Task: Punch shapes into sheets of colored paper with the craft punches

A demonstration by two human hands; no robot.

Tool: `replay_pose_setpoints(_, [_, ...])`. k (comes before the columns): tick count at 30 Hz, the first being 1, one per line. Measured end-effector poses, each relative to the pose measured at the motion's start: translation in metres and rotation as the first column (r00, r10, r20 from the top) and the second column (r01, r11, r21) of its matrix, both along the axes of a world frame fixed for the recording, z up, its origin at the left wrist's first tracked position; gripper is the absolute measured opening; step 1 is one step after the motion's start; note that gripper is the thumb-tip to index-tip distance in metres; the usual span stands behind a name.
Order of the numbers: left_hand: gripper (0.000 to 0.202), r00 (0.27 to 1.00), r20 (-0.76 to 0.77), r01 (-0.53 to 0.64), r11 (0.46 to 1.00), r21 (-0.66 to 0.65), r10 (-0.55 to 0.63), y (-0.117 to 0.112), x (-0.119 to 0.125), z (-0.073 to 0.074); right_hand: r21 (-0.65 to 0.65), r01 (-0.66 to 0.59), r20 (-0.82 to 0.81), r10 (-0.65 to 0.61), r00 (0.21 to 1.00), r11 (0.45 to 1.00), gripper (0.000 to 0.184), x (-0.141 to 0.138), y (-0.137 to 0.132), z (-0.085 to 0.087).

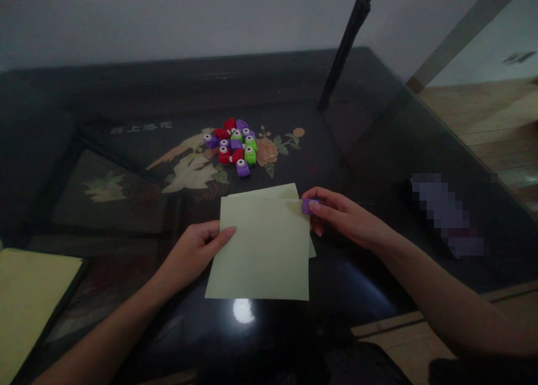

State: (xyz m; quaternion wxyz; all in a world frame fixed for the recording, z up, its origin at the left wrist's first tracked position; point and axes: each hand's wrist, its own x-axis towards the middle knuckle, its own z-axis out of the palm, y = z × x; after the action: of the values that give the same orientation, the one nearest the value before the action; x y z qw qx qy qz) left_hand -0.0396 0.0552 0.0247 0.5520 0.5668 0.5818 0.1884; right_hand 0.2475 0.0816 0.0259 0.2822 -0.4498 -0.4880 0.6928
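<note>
Two or more pale yellow-green sheets of paper point(264, 245) are held above the dark table, stacked a little out of line. My left hand point(202, 247) is closed on their left edge, thumb on top and the fingers hidden underneath. At the upper right edge of the sheets, my right hand point(342, 214) pinches a small purple clip point(308, 206) between thumb and fingers. Whether the clip's jaws grip the paper cannot be made out. Beyond the sheets lies a cluster of several red, purple and green clips point(236, 144) with round white eyes.
The glossy black table point(138, 228) has a painted flower and bird pattern. Yellow paper point(33, 295) lies at the left edge. A black stick-like object point(347, 49) rises at the back right. A blurred-out dark flat object point(445, 214) rests on the right, with a wall behind.
</note>
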Motion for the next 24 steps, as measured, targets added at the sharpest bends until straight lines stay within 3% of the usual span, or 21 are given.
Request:
replay_pose_setpoints(5, [0.034,0.998,0.064,-0.021,0.997,-0.073,0.026,0.0012,0.0001,0.0020,0.003,-0.020,-0.008,0.020,1.000,1.000,0.033,-0.0013,0.0002,0.0000])
replay_pose_setpoints(18, [0.032,0.998,0.058,0.007,0.998,0.059,-0.010,0.0000,-0.0020,-0.0042,-0.004,0.017,-0.042,-0.017,0.999,1.000,0.029,-0.0026,0.0002,0.0015])
replay_pose_setpoints(24, [0.032,0.999,0.050,0.009,0.998,0.061,-0.012,0.0009,-0.0017,-0.0028,0.012,0.021,-0.010,-0.021,1.000,1.000,0.028,-0.0031,0.0005,-0.0021])
